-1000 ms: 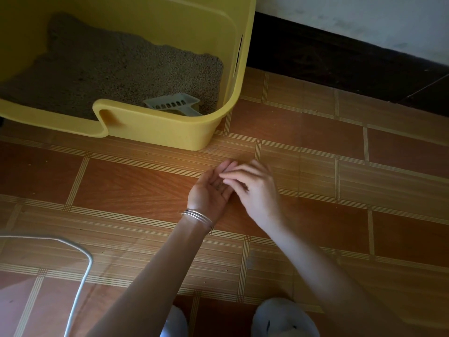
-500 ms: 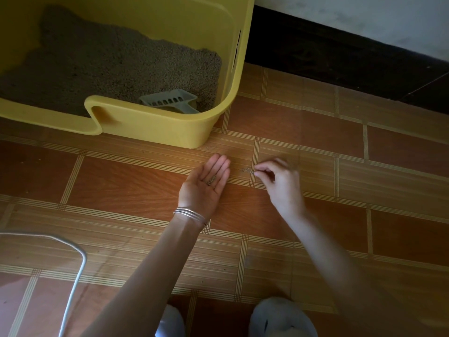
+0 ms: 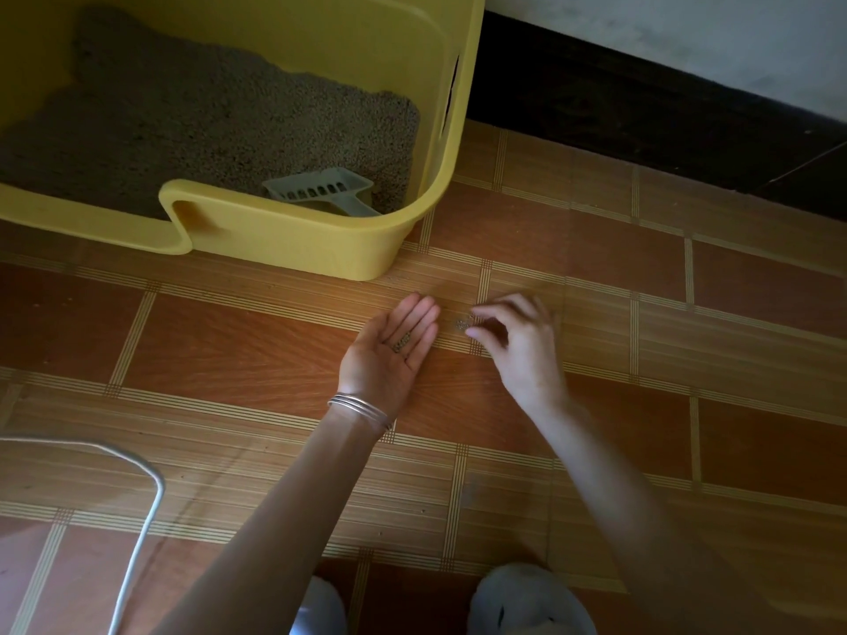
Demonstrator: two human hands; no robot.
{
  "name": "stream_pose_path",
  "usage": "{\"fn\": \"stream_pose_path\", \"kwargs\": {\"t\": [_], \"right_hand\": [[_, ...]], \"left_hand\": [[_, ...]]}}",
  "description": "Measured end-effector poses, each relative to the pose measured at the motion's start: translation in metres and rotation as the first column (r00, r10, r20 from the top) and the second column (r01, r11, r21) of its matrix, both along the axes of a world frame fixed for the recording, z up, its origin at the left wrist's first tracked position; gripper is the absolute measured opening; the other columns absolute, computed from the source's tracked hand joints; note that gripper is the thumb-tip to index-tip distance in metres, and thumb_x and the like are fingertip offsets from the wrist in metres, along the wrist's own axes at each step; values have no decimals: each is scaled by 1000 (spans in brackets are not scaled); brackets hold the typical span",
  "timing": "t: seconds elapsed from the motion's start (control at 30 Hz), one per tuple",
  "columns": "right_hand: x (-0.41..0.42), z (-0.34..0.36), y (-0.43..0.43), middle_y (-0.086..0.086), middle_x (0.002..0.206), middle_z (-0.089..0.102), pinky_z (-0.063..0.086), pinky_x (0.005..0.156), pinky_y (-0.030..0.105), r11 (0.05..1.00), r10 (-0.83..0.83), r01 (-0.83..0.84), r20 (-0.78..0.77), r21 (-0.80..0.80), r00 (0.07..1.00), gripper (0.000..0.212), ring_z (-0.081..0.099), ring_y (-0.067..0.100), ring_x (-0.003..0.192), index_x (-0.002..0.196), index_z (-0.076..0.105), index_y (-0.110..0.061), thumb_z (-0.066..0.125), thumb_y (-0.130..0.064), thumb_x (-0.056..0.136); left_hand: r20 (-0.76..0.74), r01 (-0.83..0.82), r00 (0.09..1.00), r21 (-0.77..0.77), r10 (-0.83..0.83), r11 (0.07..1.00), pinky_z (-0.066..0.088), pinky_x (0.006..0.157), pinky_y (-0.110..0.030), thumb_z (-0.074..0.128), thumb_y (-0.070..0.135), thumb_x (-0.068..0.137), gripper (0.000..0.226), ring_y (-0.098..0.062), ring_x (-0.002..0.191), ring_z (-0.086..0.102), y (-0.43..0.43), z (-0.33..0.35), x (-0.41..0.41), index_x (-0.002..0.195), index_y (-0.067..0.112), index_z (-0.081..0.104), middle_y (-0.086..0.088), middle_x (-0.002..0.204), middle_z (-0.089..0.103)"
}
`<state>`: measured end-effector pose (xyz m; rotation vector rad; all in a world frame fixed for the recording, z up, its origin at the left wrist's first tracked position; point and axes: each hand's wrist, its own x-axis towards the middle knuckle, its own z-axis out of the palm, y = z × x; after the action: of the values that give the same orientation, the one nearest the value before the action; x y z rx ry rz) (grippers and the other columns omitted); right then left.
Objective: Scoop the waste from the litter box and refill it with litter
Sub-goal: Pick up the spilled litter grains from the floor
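head view: left grip (image 3: 395, 350) spread cupping litter grains (image 3: 402, 344), right grip (image 3: 513, 334) pinching spilled grains (image 3: 462, 324) beside litter box (image 3: 293, 242).

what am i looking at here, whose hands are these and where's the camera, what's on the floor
There is no robot here. A camera worn on a person's head looks down at their own two bare hands above a tiled floor. The left hand lies palm up, flat and open, with a few litter grains on it. The right hand is pinching at more spilled grains on the floor. Behind them stands a yellow litter box filled with grey litter, with a grey scoop lying inside. A white cable runs at lower left, and the slippers are the person's.
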<state>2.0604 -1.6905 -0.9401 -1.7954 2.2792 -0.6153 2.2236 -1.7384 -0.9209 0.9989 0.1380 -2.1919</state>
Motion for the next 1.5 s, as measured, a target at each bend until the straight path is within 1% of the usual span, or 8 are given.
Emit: {"fn": "stream_pose_path", "kwargs": {"t": [0.3, 0.47, 0.7, 0.87, 1.0, 1.13, 1.33, 1.5], "right_hand": [[12, -5, -9, -3, 80, 67, 40, 74, 40, 994, 51, -48, 25, -100, 998, 14, 60, 21, 79, 79, 71, -18, 71, -30, 72], [13, -5, -10, -5, 76, 68, 31, 74, 32, 986, 94, -105, -88, -129, 992, 12, 60, 20, 76, 75, 70, -19, 64, -29, 78], [26, -5, -9, 0, 74, 65, 30, 70, 32, 995, 59, -81, -288, -64, 956, 6, 58, 22, 72, 77, 66, -14, 72, -14, 78], [32, 5, -8, 2, 77, 65, 37, 72, 35, 992, 19, -27, -70, -124, 997, 4, 59, 24, 76, 78, 63, -10, 66, -10, 80], [55, 26, -7, 0, 82, 64, 43, 75, 37, 975, 129, -91, 189, -201, 973, 16, 55, 18, 82, 81, 61, -10, 52, -23, 86], [64, 35, -12, -5, 81, 67, 42, 74, 39, 970, 189, -155, 185, -185, 964, 15, 58, 17, 82, 79, 69, -17, 58, -26, 81], [14, 29, -2, 1, 88, 66, 52, 70, 43, 990, 65, -37, 208, -136, 976, 17, 62, 19, 78, 93, 71, -13, 63, -25, 83], [-13, 12, 2, 5, 92, 64, 54, 72, 41, 1000, -6, 6, 157, 4, 988, 22, 63, 21, 79, 96, 71, -9, 74, -16, 75]], "left_hand": [[3, 14, 1000, -10, -14, 1000, 48, 89, -32, 26, 22, 102, 42, -23, 99, 66, 0, -3, 1, 107, 0, 60, -15, 105, 69], [13, 16, 1000, -9, -16, 1000, 48, 90, -32, 26, 22, 102, 42, -23, 98, 66, 0, -4, 1, 107, -1, 61, -15, 105, 69], [34, 17, 999, -10, -17, 1000, 48, 89, -34, 26, 22, 101, 42, -24, 102, 64, 1, -1, 0, 106, -1, 61, -15, 103, 69], [51, 19, 999, -19, -18, 1000, 50, 88, -32, 27, 21, 102, 41, -24, 102, 64, 1, -3, -1, 107, -1, 60, -16, 105, 69], [52, -5, 999, -3, 6, 1000, 55, 71, -25, 28, 21, 101, 39, -17, 85, 70, 1, -5, -3, 103, 1, 61, -10, 92, 72], [-9, -37, 999, 54, 38, 998, 55, 64, -23, 31, 22, 100, 37, -16, 80, 70, 4, -7, -6, 103, 0, 61, -10, 94, 70], [19, 7, 1000, 14, -7, 1000, 49, 88, -32, 30, 21, 101, 39, -24, 97, 66, 1, -5, -3, 107, -1, 61, -16, 105, 69], [18, 56, 998, -4, -56, 998, 48, 93, -32, 32, 22, 100, 37, -24, 102, 65, 3, -3, -4, 108, -1, 60, -16, 108, 68]]}}
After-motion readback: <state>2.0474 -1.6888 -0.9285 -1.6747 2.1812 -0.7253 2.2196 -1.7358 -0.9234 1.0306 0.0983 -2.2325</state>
